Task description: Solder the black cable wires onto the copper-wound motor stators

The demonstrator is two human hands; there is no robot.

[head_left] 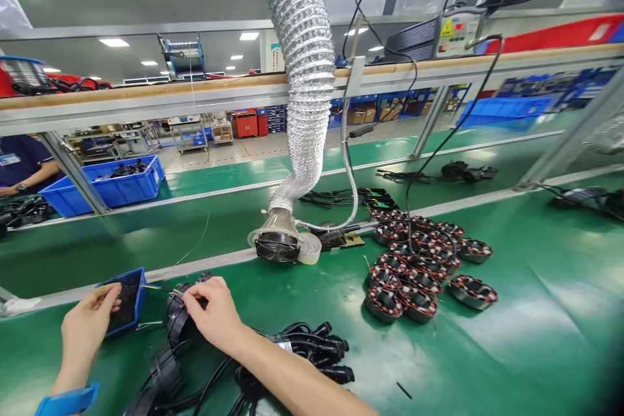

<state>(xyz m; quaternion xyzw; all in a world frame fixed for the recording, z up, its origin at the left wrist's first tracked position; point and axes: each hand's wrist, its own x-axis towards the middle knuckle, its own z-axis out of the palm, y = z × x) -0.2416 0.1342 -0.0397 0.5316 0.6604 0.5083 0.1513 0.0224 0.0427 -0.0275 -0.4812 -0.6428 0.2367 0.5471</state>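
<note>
My left hand (pixel 90 318) is at the near side of a small blue bin (pixel 140 302). Its fingers are pinched together over the bin's dark contents (pixel 125 304), which are too fine to name. Whatever the fingertips hold, if anything, is hidden. My right hand (pixel 214 312) pinches thin wires (pixel 173 291) whose ends stick out leftward, above black round housings (pixel 178 318). Below my right forearm lies a bundle of black cables with connectors (pixel 316 348). More black housings (pixel 166 370) with cables lie toward the front edge.
Wound stator rings (pixel 419 266) with red-brown windings cluster at the right. A silver duct (pixel 307 78) hangs down to a black-grilled fume inlet (pixel 277 246) in the middle. Beyond the rail stands a large blue crate (pixel 107 185), with a co-worker's arm (pixel 39 175) beside it.
</note>
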